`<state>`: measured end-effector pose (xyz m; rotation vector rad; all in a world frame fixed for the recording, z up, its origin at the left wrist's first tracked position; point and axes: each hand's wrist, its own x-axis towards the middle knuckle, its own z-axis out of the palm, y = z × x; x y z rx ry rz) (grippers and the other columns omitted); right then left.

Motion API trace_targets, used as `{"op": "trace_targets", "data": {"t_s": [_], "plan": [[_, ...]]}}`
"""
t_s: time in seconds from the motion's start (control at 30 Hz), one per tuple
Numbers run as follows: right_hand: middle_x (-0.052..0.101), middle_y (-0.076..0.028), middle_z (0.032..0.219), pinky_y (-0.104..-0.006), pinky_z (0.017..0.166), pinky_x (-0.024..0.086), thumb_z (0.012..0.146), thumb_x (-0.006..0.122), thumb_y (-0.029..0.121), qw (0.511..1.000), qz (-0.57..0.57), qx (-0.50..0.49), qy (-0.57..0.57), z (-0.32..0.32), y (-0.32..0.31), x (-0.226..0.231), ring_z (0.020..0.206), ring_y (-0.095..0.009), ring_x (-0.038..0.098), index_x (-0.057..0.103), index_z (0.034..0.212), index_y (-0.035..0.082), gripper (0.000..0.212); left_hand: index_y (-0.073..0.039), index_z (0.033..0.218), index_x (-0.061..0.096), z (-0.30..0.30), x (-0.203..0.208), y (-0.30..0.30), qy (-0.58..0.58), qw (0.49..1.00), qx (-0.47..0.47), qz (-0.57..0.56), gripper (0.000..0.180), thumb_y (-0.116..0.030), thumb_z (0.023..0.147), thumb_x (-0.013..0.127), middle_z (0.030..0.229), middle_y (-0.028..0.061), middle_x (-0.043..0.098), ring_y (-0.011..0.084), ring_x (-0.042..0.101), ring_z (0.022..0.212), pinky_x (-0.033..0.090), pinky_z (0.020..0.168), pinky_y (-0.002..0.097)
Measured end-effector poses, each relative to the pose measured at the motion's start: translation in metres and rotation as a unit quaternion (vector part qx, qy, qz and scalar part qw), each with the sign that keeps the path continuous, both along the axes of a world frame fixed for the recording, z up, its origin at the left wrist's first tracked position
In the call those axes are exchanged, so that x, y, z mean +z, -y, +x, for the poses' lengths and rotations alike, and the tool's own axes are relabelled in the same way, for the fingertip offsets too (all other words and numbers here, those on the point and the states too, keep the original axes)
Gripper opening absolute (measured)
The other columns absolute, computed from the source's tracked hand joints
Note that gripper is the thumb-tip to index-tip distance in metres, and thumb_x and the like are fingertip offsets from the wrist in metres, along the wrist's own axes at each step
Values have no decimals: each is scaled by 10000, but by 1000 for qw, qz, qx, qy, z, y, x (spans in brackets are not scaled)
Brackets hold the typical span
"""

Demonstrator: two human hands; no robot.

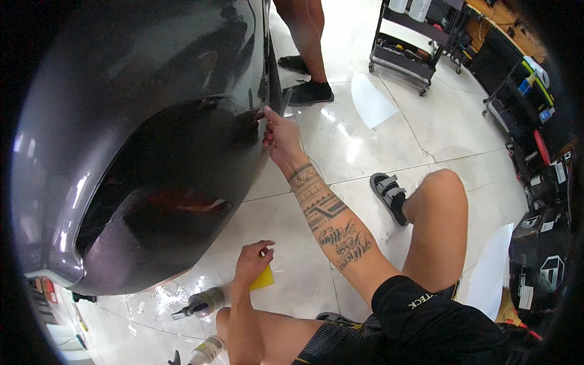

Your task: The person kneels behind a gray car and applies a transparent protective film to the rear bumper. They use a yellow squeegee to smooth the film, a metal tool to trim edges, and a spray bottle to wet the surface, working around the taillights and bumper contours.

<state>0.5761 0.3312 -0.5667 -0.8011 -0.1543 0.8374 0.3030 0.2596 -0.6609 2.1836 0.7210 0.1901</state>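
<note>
A glossy dark grey car bumper (152,158) fills the left side, curving down to a black recessed lower part. At its right edge my right hand (280,135) is closed, with thumb and fingertips pinched against the panel's rim. A thin, see-through strip (286,101) sticks up beside that hand; what the fingertips grip is too small to tell. Lower down, my left hand (252,263) hangs below the bumper, apart from it. Its fingers are curled, and a flat yellow squeegee card (263,278) shows beneath the palm.
Two spray bottles (205,302) stand on the wet tiled floor (292,225) by my left knee. Another person's legs (312,42) are just past the bumper. A wheeled cart (406,52) and white sheets (371,102) lie beyond, with boxes (547,267) along the right.
</note>
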Motion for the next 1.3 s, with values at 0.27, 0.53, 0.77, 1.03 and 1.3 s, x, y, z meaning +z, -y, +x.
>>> {"op": "trace_targets", "data": {"t_s": [0.27, 0.53, 0.77, 1.03, 1.3], "plan": [[473, 21, 628, -284, 454, 335, 959, 544, 230, 995, -46, 69, 53, 16, -8, 15, 514, -107, 418, 610, 818, 96, 205, -44, 1033, 695, -10, 15, 10, 49, 999, 15, 16, 231, -121, 819, 654, 773, 126, 683, 219, 637, 675, 516, 714, 328], [448, 11, 598, -297, 445, 339, 918, 527, 219, 991, -83, -12, 108, -26, 30, 16, 495, -121, 422, 521, 724, 110, 223, -59, 1024, 694, -28, 21, 7, 90, 995, 44, 18, 213, -121, 825, 653, 759, 132, 684, 232, 654, 671, 530, 692, 330], [429, 40, 592, -244, 447, 314, 939, 514, 132, 947, -186, 49, 256, -88, 137, -18, 499, -74, 407, 509, 737, 80, 208, -35, 1147, 644, -20, 106, 38, 141, 979, 113, -91, 279, -125, 883, 629, 669, 81, 648, 124, 631, 615, 501, 620, 267], [540, -17, 663, -266, 541, 396, 879, 587, 141, 898, -132, 239, 345, -148, 209, -11, 605, -87, 481, 556, 825, 1, 153, -23, 1214, 592, -1, 217, 67, 223, 922, 316, -2, 403, -171, 855, 702, 584, 91, 597, 126, 564, 521, 448, 519, 294], [467, 7, 648, -233, 535, 372, 844, 620, 83, 860, -74, 392, 318, -166, 245, 23, 618, -50, 419, 511, 832, -2, 139, -4, 949, 673, -3, 266, 75, 137, 904, 371, 164, 185, -179, 891, 664, 574, 120, 566, 162, 549, 496, 430, 506, 294]]}}
